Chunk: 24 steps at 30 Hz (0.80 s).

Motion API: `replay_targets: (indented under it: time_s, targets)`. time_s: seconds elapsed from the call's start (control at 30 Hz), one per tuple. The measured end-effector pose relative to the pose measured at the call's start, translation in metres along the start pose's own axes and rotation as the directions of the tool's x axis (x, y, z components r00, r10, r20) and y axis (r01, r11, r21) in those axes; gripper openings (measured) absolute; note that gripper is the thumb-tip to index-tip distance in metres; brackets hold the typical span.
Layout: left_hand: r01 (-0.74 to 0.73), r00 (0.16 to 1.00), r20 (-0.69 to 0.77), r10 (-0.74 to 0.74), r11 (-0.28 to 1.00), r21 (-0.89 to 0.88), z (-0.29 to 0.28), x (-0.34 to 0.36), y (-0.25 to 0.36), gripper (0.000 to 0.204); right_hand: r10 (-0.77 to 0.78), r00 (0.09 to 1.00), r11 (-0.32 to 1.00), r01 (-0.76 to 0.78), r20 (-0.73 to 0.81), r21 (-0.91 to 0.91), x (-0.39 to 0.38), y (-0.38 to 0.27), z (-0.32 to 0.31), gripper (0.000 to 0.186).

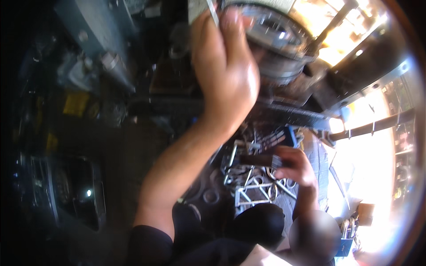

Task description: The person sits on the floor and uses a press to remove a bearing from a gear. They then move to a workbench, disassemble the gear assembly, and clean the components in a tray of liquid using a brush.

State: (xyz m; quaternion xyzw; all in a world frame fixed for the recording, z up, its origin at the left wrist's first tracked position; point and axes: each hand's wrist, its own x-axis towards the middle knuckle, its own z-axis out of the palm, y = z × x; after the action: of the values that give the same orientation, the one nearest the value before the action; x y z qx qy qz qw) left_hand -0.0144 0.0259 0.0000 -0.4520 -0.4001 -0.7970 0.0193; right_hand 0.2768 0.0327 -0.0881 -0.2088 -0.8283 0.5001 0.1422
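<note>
My left hand [226, 66] is raised at the top middle with its fingers closed round a thin, pale, flat strip [212, 11]. Just right of those fingers lies a round metal part [286, 70], like a wheel rim or drum, with a dark upper edge. Lower down on the right, my right hand [295, 166] grips a dark rectangular block or bar [257, 160], which points left. Blur hides its exact kind. The right hand stays well below the round part, apart from it.
A dark metal beam [288, 111] runs beneath the round part. Below my right hand are a light metal frame [253, 195] and several rings [211, 196]. Grey machinery [95, 26] stands upper left. A steel post [372, 57] slants at the right, beside strong glare.
</note>
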Motion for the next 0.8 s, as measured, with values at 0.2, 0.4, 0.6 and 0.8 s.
replay_targets:
  time_s: [0.2,0.4,0.6,0.8]
  targets:
    - [0.045,0.999,-0.031,-0.045,0.999,0.001,0.008,-0.007,0.009,0.039,-0.190,0.796,0.532,0.575,-0.574,0.621,-0.028,-0.101,-0.072,0.037]
    - [0.176,0.981,-0.069,-0.179,0.983,-0.047,0.008,-0.007,0.019,0.031,-0.243,0.606,0.405,0.773,-0.758,0.488,0.054,-0.238,-0.139,0.045]
    - [0.162,0.984,-0.069,-0.166,0.985,-0.061,0.012,-0.006,0.021,0.040,-0.266,0.722,0.674,0.613,-0.639,0.412,0.155,-0.301,-0.170,0.033]
    - [0.164,0.980,-0.096,-0.177,0.978,-0.127,0.015,-0.010,0.019,0.040,-0.171,0.829,0.685,0.489,-0.532,0.541,0.188,-0.307,-0.165,0.040]
